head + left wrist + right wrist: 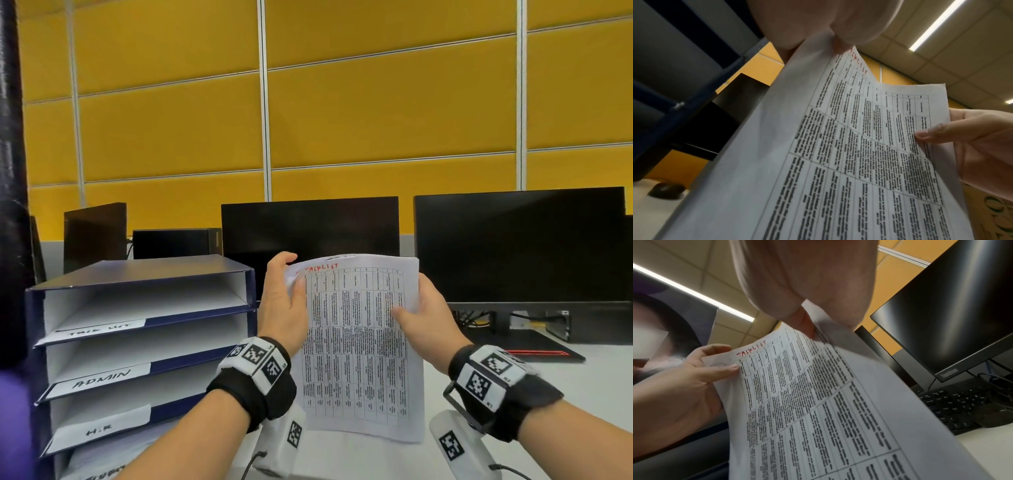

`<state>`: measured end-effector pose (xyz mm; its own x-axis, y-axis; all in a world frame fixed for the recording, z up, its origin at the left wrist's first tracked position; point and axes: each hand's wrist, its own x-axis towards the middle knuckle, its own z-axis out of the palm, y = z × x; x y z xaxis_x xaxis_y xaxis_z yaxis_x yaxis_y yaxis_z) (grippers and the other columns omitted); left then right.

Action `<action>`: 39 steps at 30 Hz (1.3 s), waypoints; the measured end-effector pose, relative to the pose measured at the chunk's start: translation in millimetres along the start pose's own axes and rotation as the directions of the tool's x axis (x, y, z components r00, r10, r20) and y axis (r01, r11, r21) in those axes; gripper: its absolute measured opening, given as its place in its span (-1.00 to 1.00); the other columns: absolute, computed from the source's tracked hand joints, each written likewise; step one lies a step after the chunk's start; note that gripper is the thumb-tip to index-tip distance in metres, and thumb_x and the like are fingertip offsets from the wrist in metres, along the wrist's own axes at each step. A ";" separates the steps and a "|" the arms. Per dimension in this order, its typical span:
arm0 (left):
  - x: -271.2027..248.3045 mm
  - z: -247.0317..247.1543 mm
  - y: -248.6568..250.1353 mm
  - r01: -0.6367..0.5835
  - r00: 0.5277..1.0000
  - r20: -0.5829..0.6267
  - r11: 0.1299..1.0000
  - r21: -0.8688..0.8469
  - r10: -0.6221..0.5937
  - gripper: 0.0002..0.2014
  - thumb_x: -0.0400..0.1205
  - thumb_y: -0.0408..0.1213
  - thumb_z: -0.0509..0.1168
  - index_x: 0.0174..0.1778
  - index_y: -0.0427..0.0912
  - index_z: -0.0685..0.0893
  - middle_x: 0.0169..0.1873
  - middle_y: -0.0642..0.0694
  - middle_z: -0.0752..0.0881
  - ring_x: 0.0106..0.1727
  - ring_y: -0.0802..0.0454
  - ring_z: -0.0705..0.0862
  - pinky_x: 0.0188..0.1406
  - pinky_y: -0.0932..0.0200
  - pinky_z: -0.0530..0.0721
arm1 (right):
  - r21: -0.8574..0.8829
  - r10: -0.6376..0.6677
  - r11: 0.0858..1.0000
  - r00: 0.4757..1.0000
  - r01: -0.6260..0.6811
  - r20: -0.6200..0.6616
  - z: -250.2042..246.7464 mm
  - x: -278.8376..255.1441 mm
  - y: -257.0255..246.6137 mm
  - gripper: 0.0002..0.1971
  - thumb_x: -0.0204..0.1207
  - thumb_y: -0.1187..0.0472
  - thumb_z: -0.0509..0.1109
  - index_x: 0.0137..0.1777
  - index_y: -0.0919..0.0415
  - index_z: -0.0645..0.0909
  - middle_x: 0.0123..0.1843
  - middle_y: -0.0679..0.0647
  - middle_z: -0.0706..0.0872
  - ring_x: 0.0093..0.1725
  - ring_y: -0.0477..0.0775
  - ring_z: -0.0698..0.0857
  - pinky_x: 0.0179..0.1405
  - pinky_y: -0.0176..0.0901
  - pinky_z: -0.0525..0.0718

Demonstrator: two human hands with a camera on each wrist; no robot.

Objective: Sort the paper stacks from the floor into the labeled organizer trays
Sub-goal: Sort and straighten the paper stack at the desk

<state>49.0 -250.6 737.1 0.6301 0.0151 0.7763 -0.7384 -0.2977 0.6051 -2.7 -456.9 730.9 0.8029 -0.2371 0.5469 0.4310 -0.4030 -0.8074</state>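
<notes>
Above the worktop (565, 377), both hands pinch the upright "TASKLIST" stack (359, 349), left hand (284, 305) and right hand (428, 315) at its sides; the "Task list" tray (99, 329) lies left, nearer the left hand.

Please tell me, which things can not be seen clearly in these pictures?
- Printed table text on the paper stack: too small and blurred in every view.
- Lowest tray of the organizer: cut off by the head view's bottom edge.
- Sheet count: hidden behind the top page.
- Left hand fingertips: behind the paper.

Bright ceiling strip light (937, 24); wide-angle edge distortion.
</notes>
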 end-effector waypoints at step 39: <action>-1.0 -11.3 -1.3 0.287 0.954 0.143 0.942 -0.171 -0.264 -0.80 0.70 -0.27 0.23 0.20 0.04 0.45 0.05 0.02 0.68 0.07 0.04 0.71 0.02 0.00 0.71 | 0.067 -0.019 0.997 0.998 0.023 -0.061 0.5 -0.6 -11.9 -0.69 0.61 0.36 0.30 0.22 -0.04 0.48 0.09 -0.09 0.70 -0.03 -0.19 0.70 -0.36 -0.38 0.66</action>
<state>46.6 -239.4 737.5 0.8306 -0.0439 0.5551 -0.5562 -0.1126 0.8233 -8.1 -451.6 740.1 0.7679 -0.2829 0.5748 0.4762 -0.3482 -0.8075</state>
